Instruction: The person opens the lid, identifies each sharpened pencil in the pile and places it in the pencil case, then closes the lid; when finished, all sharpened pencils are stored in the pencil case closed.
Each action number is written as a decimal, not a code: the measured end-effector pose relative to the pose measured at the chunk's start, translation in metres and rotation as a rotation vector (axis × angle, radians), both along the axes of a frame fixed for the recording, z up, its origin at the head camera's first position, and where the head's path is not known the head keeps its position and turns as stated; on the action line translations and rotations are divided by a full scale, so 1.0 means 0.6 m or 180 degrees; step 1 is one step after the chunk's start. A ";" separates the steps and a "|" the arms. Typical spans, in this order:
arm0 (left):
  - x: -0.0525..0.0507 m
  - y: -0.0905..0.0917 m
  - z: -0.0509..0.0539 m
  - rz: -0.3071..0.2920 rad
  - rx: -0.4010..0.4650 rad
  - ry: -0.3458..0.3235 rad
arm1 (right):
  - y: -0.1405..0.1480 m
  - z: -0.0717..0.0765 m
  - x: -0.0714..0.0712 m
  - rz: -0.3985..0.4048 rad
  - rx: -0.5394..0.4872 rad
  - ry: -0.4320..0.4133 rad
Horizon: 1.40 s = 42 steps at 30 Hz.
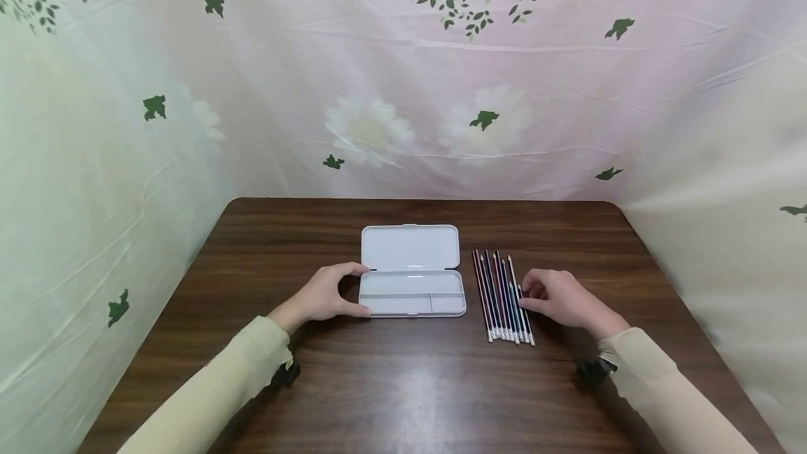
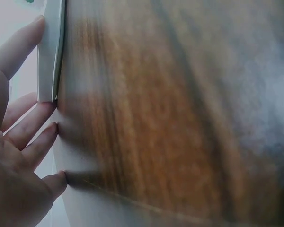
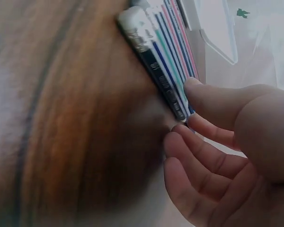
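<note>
An open white pencil case (image 1: 397, 284) lies on the brown table, its lid (image 1: 410, 247) folded back and its lower half divided into compartments. My left hand (image 1: 321, 294) holds its left end, thumb at the front corner and fingers toward the hinge. In the left wrist view, the thumb touches the case's side (image 2: 48, 61). Right of the case, several pencils (image 1: 498, 300) lie side by side, white erasers toward me. My right hand (image 1: 561, 300) pinches at the row's right edge; in the right wrist view, a dark pencil (image 3: 157, 71) reaches the thumb and fingertips, which partly hide its far end.
The wood-grain table (image 1: 403, 377) has rounded far corners. A pale cloth backdrop (image 1: 403, 76) printed with leaves and flowers hangs behind and along both sides. Dark bands (image 1: 285, 375) sit at both wrists, below light sleeves.
</note>
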<state>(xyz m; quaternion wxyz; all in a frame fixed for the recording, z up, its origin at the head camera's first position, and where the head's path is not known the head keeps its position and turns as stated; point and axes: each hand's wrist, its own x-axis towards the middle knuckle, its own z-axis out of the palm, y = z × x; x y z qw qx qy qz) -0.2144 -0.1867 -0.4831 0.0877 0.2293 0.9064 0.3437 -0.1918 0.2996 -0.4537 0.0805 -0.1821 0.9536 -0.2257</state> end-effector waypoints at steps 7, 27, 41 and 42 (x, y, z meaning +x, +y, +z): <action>-0.002 0.002 0.002 -0.0019 -0.0031 -0.0006 | 0.007 -0.005 0.003 -0.0050 0.0021 0.0072; 0.002 0.002 0.002 0.0009 -0.0001 -0.0022 | -0.007 0.006 0.012 -0.0532 0.0353 -0.0110; 0.001 0.001 -0.002 0.0009 -0.0010 0.0010 | 0.004 0.013 0.015 -0.0639 0.0468 0.0057; 0.001 0.001 -0.003 0.0008 -0.0008 0.0010 | 0.003 0.015 0.015 -0.0621 0.0417 0.0113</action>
